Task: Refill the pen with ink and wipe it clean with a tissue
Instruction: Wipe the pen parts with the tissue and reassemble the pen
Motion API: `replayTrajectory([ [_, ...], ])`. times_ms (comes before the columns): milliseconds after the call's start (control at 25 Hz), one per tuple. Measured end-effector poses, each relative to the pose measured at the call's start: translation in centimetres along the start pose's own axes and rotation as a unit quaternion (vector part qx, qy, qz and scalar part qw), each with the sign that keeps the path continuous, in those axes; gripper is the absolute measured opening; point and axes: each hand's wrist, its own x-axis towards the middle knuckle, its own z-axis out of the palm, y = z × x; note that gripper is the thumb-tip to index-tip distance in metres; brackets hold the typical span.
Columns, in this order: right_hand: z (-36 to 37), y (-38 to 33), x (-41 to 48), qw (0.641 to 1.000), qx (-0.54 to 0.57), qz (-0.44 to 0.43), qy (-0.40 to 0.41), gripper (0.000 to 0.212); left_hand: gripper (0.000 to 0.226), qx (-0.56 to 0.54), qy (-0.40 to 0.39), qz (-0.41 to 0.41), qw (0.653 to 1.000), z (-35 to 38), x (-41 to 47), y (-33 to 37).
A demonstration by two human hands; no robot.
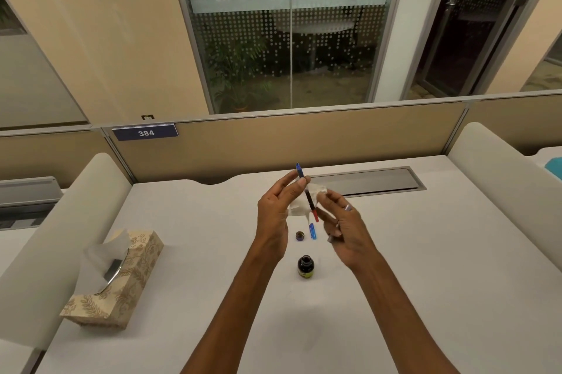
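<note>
Near the counter's [188, 252] left edge we see one tissue box [118, 279]. Our left hand [273, 215] pinches one pen [307, 194] with a crumpled tissue [299, 208], raised mid-counter. Our right hand [346, 227] grips its lower end, fingers curled. Below lie one bottle cap [300, 235], one blue pen cap [312, 231] and one open ink bottle [305, 266].

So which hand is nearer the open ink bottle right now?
Right, narrowly. The right hand is up and to the right of the ink bottle; the left hand is higher, up and to its left.
</note>
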Motion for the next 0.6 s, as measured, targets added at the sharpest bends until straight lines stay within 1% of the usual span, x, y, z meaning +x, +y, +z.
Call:
replayTrajectory([
  [80,0.5,0.9,-0.5,0.999,0.006,0.024,-0.030,0.030,0.037,-0.083,-0.002,-0.012,0.996,0.5,0.3,0.1],
  [160,0.8,1.2,-1.0,0.998,-0.032,0.024,-0.047,0.033,0.033,-0.134,-0.014,-0.027,0.991,0.9,0.5,0.3],
  [200,0.9,1.2,-1.0,0.997,-0.061,0.018,-0.052,0.030,0.031,-0.144,-0.021,-0.031,0.989,1.1,0.4,0.4],
  [280,1.1,1.5,-1.0,0.991,-0.127,0.002,-0.047,0.029,0.033,-0.133,-0.023,-0.030,0.990,1.2,0.3,0.2],
  [360,1.3,2.1,-0.6,0.983,-0.178,-0.013,-0.031,0.034,0.044,-0.099,-0.009,-0.026,0.995,1.2,0.2,-0.3],
  [480,1.4,2.9,-0.3,0.981,-0.191,-0.032,-0.011,0.036,0.051,-0.061,0.006,-0.025,0.998,1.0,0.1,-0.8],
  [600,1.6,3.5,-0.3,0.979,-0.198,-0.047,0.012,0.040,0.047,-0.068,0.023,-0.024,0.997,1.1,-0.1,-1.0],
])
